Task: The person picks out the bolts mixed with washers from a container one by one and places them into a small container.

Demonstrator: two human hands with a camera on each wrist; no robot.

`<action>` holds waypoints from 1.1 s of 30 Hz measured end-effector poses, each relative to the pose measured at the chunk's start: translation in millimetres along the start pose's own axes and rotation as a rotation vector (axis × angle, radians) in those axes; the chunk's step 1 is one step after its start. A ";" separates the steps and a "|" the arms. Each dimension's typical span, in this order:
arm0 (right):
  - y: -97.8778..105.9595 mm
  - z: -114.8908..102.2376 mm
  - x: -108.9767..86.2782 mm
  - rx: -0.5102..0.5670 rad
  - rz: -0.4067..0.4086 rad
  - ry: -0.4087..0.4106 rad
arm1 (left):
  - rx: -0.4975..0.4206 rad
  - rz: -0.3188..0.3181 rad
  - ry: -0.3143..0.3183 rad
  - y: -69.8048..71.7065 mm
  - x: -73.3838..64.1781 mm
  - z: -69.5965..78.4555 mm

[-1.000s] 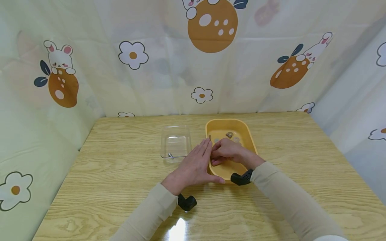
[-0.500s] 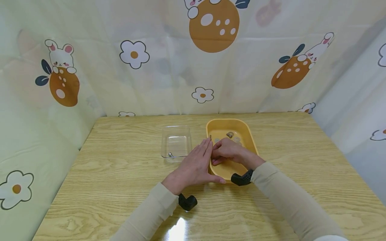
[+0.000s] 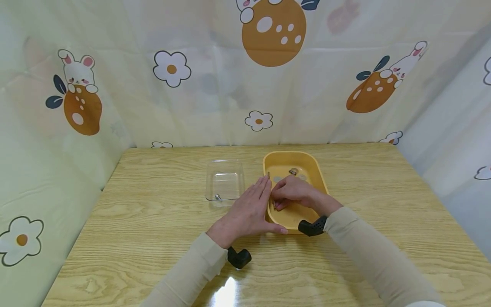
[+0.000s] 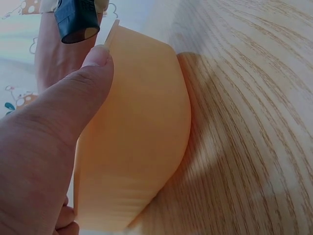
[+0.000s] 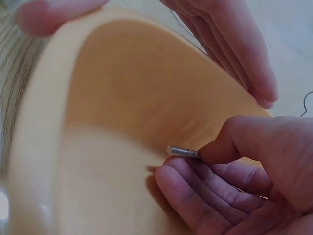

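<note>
My right hand (image 3: 295, 192) is inside the yellow tray (image 3: 320, 168) near its left wall. In the right wrist view, its thumb and fingers pinch a threaded metal bolt (image 5: 183, 152), whose bare end sticks out; the other end is hidden in the fingers. My left hand (image 3: 249, 209) rests along the tray's left rim with straight fingers. Its thumb (image 4: 93, 73) lies on the front rim. Further back in the tray lies another bolt (image 3: 293, 172), with flat round pieces (image 3: 302, 177) near it. A thin metal end (image 3: 268, 175) shows just beyond the left fingertips.
Left of the tray stands a clear plastic box (image 3: 209, 179) with a small bolt (image 3: 218, 197) in it. Both containers are on a wood-grain table (image 3: 161, 238). A patterned curtain (image 3: 207, 106) hangs behind and at the sides.
My right hand has shifted slightly right, away from the tray's left wall, and the bolt's end now shows below its fingers. The left hand has stayed on the rim.
</note>
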State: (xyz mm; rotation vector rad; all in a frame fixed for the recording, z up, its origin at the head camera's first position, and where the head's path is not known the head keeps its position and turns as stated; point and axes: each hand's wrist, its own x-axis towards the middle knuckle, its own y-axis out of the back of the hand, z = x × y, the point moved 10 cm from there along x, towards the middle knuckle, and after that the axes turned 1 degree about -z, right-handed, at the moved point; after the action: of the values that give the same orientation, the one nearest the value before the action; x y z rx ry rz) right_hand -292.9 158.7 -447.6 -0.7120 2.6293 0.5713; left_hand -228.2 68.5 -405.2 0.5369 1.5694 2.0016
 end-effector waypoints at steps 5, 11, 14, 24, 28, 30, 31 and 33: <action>5.2 1.3 -1.6 -0.001 0.009 -0.015 | 0.001 0.006 0.000 0.8 0.0 0.2; 7.8 -0.1 -3.7 0.018 0.012 -0.034 | -0.004 0.015 -0.006 2.6 -0.5 1.1; 8.7 -1.4 -4.5 0.018 0.014 -0.034 | -0.003 0.017 -0.008 3.0 -0.9 1.6; 19.2 -9.3 -10.2 0.010 0.050 -0.006 | -0.006 0.021 -0.011 4.6 -1.9 1.5; 22.6 -11.7 -12.5 0.003 0.044 0.001 | -0.012 0.014 -0.008 4.5 -2.3 0.5; 24.1 -13.5 -14.3 0.000 0.041 0.002 | -0.028 0.009 -0.006 5.2 -3.2 0.0; 24.7 -14.6 -15.1 -0.003 0.041 0.005 | -0.034 0.008 -0.005 6.0 -3.6 -0.2; 25.8 -17.0 -16.8 -0.002 0.043 0.008 | -0.043 0.012 -0.004 8.7 -4.7 -0.6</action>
State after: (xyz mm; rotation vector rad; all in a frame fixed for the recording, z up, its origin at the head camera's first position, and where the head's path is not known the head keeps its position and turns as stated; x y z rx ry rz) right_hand -297.2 177.9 -418.5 -0.6612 2.6571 0.5849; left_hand -226.4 63.6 -396.9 0.5342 1.5211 2.0371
